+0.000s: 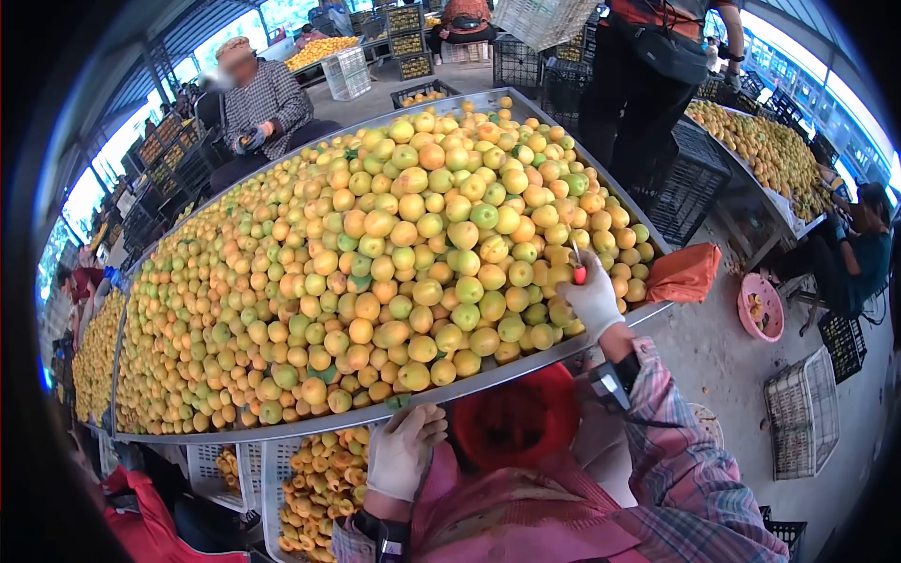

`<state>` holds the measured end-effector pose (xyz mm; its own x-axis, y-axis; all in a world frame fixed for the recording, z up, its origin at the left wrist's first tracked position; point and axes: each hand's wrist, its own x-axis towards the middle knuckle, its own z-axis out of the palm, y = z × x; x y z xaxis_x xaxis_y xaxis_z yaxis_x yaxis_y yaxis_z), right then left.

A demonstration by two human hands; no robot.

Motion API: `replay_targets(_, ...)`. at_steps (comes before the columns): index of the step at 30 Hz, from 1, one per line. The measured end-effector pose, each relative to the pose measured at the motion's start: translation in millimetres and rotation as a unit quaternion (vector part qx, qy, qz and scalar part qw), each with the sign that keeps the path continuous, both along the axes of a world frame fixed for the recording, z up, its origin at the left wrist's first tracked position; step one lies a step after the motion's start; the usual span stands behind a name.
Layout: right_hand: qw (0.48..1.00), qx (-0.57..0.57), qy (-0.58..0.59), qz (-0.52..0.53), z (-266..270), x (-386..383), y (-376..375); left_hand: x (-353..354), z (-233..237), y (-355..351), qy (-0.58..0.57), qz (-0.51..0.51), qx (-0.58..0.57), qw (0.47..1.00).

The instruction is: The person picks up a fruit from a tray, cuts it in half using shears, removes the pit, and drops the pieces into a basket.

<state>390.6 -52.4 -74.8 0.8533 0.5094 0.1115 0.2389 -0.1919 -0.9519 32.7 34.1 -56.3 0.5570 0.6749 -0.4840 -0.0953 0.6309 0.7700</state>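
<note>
My right hand [593, 298], in a white glove, reaches over the near right part of the fruit heap. It grips a small knife [579, 274] with a red handle, its thin blade pointing away from me. Apricots [422, 244], yellow, orange and some green, cover the metal-rimmed table [366, 420] around it. My left hand [405, 452], gloved too, is by the table's near edge with its fingers curled in; whatever they may hold is hidden. Beside it, a white crate [272, 479] contains halved apricots [324, 479].
A red basin [516, 413] sits below the near edge, before my lap. An orange cloth or bag [683, 274] lies at the table's right corner. A pink basket [760, 308] and a white crate [803, 413] stand on the right floor. Other people sit and stand around.
</note>
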Motion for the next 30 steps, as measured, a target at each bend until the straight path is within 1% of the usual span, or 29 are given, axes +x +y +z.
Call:
replay_targets(1,0.994,0.041,0.094,0.026,23,-19,-4,5,5,-2,-0.013,-0.020,0.004,1.000)
replay_targets(2,0.994,0.040,0.095,0.029,38,-37,-8,9,9,-3,-0.027,-0.039,0.009,0.999)
replay_targets(3,0.984,0.076,0.147,0.067,49,-55,-13,12,8,-3,-0.058,-0.076,0.019,0.995)
replay_targets(4,0.968,0.111,0.200,0.106,58,-74,-18,17,9,-6,-0.055,-0.071,0.019,0.996)
replay_targets(7,0.940,0.133,0.241,0.203,80,-124,-31,36,21,-18,-0.115,-0.123,0.080,0.982)
replay_targets(8,0.937,0.118,0.242,0.223,80,-137,-33,40,27,-22,-0.131,-0.139,0.096,0.977)
replay_targets(9,0.925,0.133,0.259,0.243,79,-150,-35,43,30,-24,-0.164,-0.146,0.079,0.972)
replay_targets(10,0.913,0.148,0.275,0.262,78,-161,-36,45,31,-27,-0.160,-0.141,0.079,0.974)
replay_targets(11,0.916,0.128,0.261,0.276,82,-172,-39,47,29,-29,-0.189,-0.135,0.070,0.970)
replay_targets(12,0.933,0.125,0.203,0.269,78,-183,-38,46,29,-29,-0.217,-0.129,0.061,0.966)
replay_targets(13,0.926,0.116,0.220,0.283,81,-188,-41,41,34,-31,-0.161,-0.127,0.118,0.972)
replay_targets(15,0.918,0.107,0.237,0.298,90,-194,-46,34,37,-31,-0.150,-0.128,0.140,0.970)
replay_targets(17,0.901,0.141,0.288,0.291,94,-198,-50,24,41,-31,-0.139,-0.132,0.161,0.968)
replay_targets(18,0.901,0.142,0.290,0.291,90,-198,-53,18,45,-29,-0.065,-0.143,0.251,0.955)
replay_targets(19,0.905,0.146,0.271,0.295,84,-196,-56,12,48,-28,0.010,-0.152,0.336,0.929)
replay_targets(20,0.909,0.149,0.252,0.298,80,-195,-60,8,51,-27,0.011,-0.154,0.336,0.929)
replay_targets(21,0.915,0.141,0.194,0.324,80,-193,-61,4,53,-26,0.005,-0.159,0.329,0.931)
replay_targets(22,0.915,0.140,0.197,0.322,83,-198,-64,2,53,-28,-0.001,-0.165,0.321,0.933)
replay_targets(23,0.911,0.140,0.199,0.333,90,-205,-65,1,52,-30,-0.036,-0.161,0.292,0.942)
replay_targets(24,0.907,0.141,0.199,0.344,95,-209,-67,0,58,-32,-0.035,-0.163,0.290,0.942)
replay_targets(25,0.899,0.105,0.192,0.379,97,-205,-72,-2,69,-35,-0.027,-0.190,0.244,0.951)
replay_targets(26,0.900,0.104,0.194,0.377,97,-206,-73,-3,74,-36,-0.019,-0.216,0.197,0.956)
replay_targets(27,0.910,0.102,0.133,0.379,97,-209,-71,-4,74,-34,-0.019,-0.217,0.195,0.956)
replay_targets(28,0.917,0.099,0.071,0.380,98,-211,-69,-6,72,-32,-0.003,-0.243,0.314,0.918)
replay_targets(29,0.914,0.105,0.084,0.382,98,-214,-65,-7,70,-31,0.012,-0.265,0.426,0.865)
replay_targets(30,0.914,0.104,0.085,0.383,100,-213,-66,-8,67,-32,0.012,-0.265,0.425,0.865)
